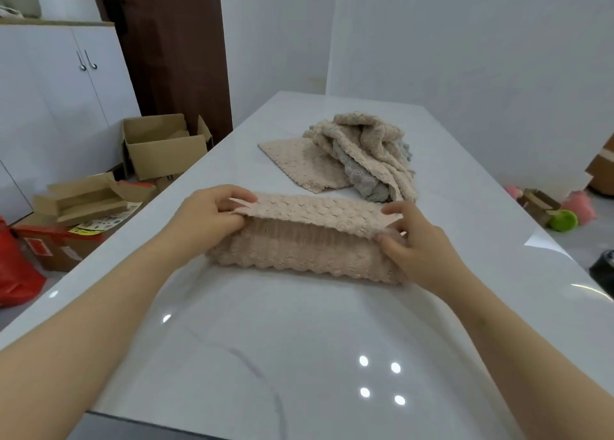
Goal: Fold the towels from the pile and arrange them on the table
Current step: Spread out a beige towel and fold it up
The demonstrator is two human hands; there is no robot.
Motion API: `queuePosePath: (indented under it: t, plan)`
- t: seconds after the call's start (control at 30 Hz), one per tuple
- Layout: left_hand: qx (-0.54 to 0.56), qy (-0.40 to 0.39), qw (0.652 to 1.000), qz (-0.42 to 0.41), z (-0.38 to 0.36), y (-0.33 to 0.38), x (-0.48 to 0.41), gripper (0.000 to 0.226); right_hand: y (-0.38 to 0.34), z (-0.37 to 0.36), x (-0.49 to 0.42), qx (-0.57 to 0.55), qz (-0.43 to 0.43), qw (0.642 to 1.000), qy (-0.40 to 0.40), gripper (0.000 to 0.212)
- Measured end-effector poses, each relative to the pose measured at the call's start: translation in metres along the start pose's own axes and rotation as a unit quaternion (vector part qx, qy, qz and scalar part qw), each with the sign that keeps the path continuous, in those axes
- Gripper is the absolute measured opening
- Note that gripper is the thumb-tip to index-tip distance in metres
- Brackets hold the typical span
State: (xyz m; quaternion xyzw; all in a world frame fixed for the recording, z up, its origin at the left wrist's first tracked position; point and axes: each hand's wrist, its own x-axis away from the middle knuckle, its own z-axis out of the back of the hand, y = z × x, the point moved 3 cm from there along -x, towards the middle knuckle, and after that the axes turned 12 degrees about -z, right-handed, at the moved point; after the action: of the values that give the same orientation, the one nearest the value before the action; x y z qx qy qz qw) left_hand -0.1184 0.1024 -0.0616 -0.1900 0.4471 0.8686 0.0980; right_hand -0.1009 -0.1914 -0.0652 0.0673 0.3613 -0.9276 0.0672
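Note:
A beige textured towel [309, 240] lies across the middle of the white table [265, 356], its far edge lifted and curled over toward me. My left hand [206, 213] pinches the left corner of that raised edge. My right hand [412, 240] pinches the right corner. Farther back lies a loose pile of towels [362, 153], beige ones with a grey one tucked among them; one beige towel spreads flat to the pile's left.
Open cardboard boxes [159, 143] and a red bag [16, 266] lie on the floor left of the table. White cabinets [50, 83] stand behind them. Small toys, one green [563, 220], sit on the floor at right. A wall runs behind the table.

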Motion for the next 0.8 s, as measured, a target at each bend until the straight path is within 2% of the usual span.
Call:
queuePosePath:
  t: [0.13, 0.23, 0.3, 0.4, 0.5, 0.67, 0.73, 0.8]
  plan:
    - [0.056, 0.055, 0.992, 0.102, -0.014, -0.028, -0.013, 0.030, 0.019, -0.004, -0.015, -0.050, -0.099, 0.993, -0.048, 0.050]
    - [-0.002, 0.084, 0.992, 0.090, -0.019, -0.043, -0.010, 0.039, 0.031, -0.017, -0.014, -0.024, -0.106, 0.992, -0.065, 0.064]
    - [-0.072, 0.064, 0.992, 0.076, -0.022, -0.046, -0.013, 0.040, 0.032, -0.020, -0.023, 0.011, -0.114, 0.992, -0.053, 0.059]
    - [-0.087, 0.039, 0.991, 0.096, -0.024, -0.046, -0.022, 0.029, 0.030, -0.018, -0.039, 0.034, -0.140, 0.989, -0.026, 0.019]
    - [-0.029, 0.015, 0.993, 0.115, -0.020, -0.047, -0.022, 0.009, 0.034, -0.013, -0.042, 0.023, -0.141, 0.989, -0.042, 0.033]
    - [0.073, -0.084, 0.983, 0.145, -0.005, -0.046, -0.009, 0.011, 0.043, -0.001, -0.028, -0.054, -0.188, 0.961, -0.193, 0.030]
    - [0.076, -0.069, 0.988, 0.119, -0.001, -0.043, -0.009, 0.013, 0.042, 0.002, -0.028, -0.066, -0.190, 0.959, -0.200, 0.034]
    - [0.087, -0.027, 0.992, 0.091, -0.003, -0.038, -0.015, 0.015, 0.037, 0.006, -0.029, -0.089, -0.175, 0.965, -0.172, 0.027]
